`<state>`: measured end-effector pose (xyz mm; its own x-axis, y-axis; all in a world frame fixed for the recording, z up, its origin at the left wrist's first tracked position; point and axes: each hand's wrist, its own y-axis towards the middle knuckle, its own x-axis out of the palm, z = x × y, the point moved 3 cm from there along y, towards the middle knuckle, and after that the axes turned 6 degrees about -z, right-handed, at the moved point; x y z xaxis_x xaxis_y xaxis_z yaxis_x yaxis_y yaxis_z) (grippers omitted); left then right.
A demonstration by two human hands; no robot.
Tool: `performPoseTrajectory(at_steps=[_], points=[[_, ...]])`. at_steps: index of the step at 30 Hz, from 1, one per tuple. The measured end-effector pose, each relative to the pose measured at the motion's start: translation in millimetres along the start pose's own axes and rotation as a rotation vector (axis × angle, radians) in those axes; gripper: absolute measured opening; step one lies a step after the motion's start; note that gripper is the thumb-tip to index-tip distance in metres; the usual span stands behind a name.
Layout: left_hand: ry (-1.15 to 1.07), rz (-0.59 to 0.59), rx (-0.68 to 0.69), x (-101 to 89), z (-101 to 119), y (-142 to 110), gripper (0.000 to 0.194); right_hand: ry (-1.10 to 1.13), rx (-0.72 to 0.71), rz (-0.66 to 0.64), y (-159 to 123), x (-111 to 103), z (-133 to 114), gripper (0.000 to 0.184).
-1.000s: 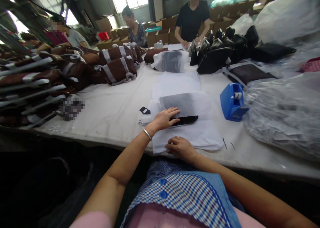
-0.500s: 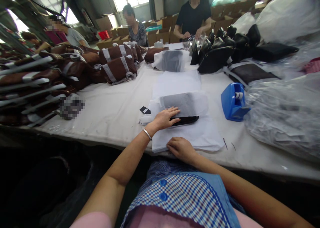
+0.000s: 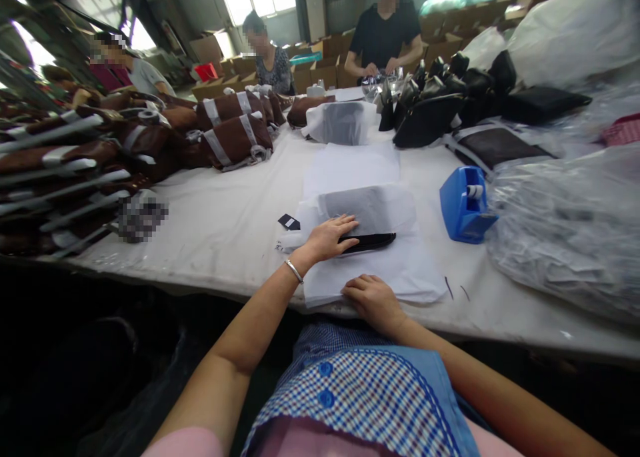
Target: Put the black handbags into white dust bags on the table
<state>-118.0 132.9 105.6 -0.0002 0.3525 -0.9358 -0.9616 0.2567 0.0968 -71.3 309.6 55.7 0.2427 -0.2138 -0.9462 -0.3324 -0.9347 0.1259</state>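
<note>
My left hand [image 3: 330, 238] lies flat with its fingers stretched out, across a black pouch or small bag [image 3: 373, 242] partly covered by thin white tissue paper [image 3: 407, 207]. A dark strip of the bag shows below the paper; the rest is veiled or hidden. A black tag [image 3: 289, 222] sticks out at its left. More white paper [image 3: 415, 280] is spread underneath. At the near edge of this sheet, my right hand [image 3: 375, 302] has its fingers bent and close together on the paper; its thumb is hidden.
A blue tape dispenser [image 3: 463, 207] stands to the right, beside a heap of clear plastic bags [image 3: 560, 237]. Black bags [image 3: 430, 117] are lined up behind. Brown bags [image 3: 235, 140] are piled at the left. Across the table, a person in a dark shirt [image 3: 385, 37] handles shiny plastic.
My right hand has slid a little to the right along the paper's near edge. My left hand stays on the bag. The person across the table has moved the plastic in their hands.
</note>
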Motion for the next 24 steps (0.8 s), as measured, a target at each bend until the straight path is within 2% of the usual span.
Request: performPoseTrajectory(at_steps=[5,13,17,22,24], points=[[0.002,0.006,0.003,1.7,-1,-1,0.050,0.024,-0.010,0.043,2,-1,-3,0.011],[-0.003,-0.001,0.002,1.6,0,0,0.050,0.074,0.101,0.002,12,-1,4,0.013],[-0.009,-0.009,-0.011,0.1,0,0,0.051,0.226,0.130,-0.061,15,-5,9,0.020],[-0.038,-0.031,-0.028,-3.5,-1,1,0.052,0.532,0.212,-0.089,17,-16,17,0.011],[-0.052,-0.047,-0.028,-4.9,-2,1,0.053,0.608,0.210,-0.091,18,-20,19,0.013]])
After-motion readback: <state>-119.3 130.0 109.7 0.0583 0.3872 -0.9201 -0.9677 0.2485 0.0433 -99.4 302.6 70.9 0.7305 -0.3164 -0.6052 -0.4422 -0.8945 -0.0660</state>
